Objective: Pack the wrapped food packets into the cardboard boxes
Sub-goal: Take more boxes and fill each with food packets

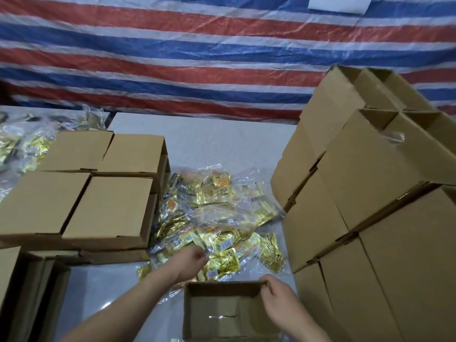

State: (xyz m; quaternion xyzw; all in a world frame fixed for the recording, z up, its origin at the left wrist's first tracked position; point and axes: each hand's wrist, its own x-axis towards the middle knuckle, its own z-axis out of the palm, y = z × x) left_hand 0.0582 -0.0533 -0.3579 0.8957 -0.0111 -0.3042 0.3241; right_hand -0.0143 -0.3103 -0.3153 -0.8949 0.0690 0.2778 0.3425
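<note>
Both hands work at the open box, which sits at the near edge of the grey table. The right hand grips the box's far right corner, fingers curled over the rim. The left hand reaches just beyond the box's far left corner into the heap of packets, fingers curled at a clear bag of gold packets; whether it truly holds one I cannot tell. The heap spreads across the table beyond the box. Left of the box stand closed boxes in a low stack; right of it rises a tall stack of boxes. Behind everything hangs a striped red, white and blue tarp.
</note>
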